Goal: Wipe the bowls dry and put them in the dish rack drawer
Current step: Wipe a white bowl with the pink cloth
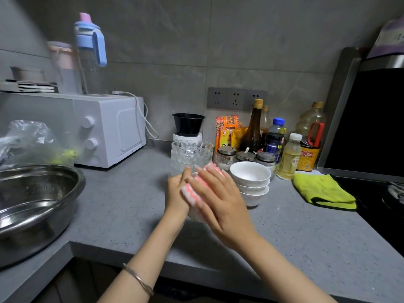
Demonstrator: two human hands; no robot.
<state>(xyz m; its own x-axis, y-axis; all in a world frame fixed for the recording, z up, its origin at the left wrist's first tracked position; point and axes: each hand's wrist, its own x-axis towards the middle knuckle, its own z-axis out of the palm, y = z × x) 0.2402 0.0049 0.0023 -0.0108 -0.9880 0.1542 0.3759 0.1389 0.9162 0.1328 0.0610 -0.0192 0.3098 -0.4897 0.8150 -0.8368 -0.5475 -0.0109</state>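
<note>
While left hand (177, 194), fingers curled, grips white bowl (195, 216) above tabletop (122, 204), right hand (220, 206), fingers straight, presses pink-white cloth (192, 189) on it.

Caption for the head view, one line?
Left hand holds a pink-and-white cloth, right hand pressing it, beside stacked white bowls and glass bowls.

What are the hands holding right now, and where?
The left hand grips a white bowl by its side; the right hand presses a pink-and-white cloth flat against it.
</note>
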